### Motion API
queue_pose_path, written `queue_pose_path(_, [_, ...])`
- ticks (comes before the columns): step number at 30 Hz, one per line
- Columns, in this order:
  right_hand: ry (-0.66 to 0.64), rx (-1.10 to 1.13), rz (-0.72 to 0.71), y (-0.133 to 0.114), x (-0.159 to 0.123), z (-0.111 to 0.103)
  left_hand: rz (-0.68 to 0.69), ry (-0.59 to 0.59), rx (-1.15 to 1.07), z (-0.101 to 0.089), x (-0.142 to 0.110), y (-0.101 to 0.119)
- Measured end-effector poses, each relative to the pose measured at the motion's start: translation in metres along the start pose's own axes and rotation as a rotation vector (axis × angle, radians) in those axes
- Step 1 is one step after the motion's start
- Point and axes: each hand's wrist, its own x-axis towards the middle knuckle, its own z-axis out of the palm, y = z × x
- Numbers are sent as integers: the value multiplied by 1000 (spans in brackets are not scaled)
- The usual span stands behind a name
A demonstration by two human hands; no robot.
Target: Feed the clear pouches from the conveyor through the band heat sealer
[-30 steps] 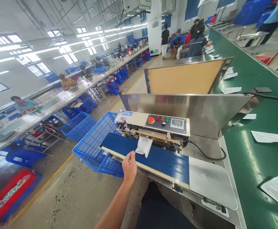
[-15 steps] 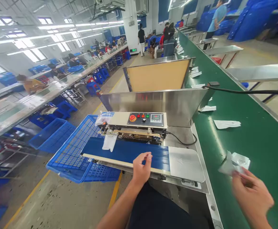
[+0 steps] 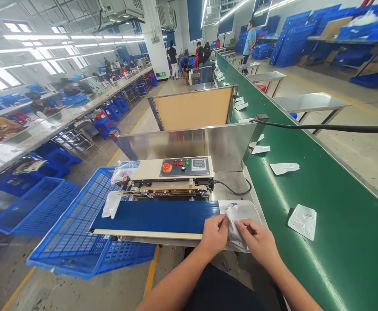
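Observation:
A clear plastic pouch (image 3: 236, 235) with something pale inside is pinched between my two hands, over the metal plate at the right end of the sealing machine. My left hand (image 3: 215, 233) grips its left edge, thumb and fingers pressed together. On the opposite edge, my right hand (image 3: 256, 237) closes its fingertips. The band sealer (image 3: 163, 168) stands just beyond, with its blue belt (image 3: 166, 216) in front. Another white pouch (image 3: 111, 204) hangs at the belt's left end, its top near the sealing band.
A blue plastic basket (image 3: 62, 242) sits below the belt's left end. To the right runs a green conveyor (image 3: 344, 242) carrying a flat white packet (image 3: 303, 221) and several others farther up. A black cable (image 3: 321, 127) crosses above it. Metal panels rise behind the machine.
My right hand has come left from the green conveyor with the pouch, and my left hand now grips it too. The other pouch has travelled left along the belt. The view has turned right.

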Motion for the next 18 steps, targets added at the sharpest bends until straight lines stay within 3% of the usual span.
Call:
queue_pose_path(6, [119,173,265,12,49,8,-362,124,-196,-2,43,-30])
queue_pose_path(11, [43,323,389,6,82,37,-462,252,-231,-10,65,-49])
queue_pose_path(18, [-140,164,353,-17,96,81,-457,383,-251,-60,55,-62])
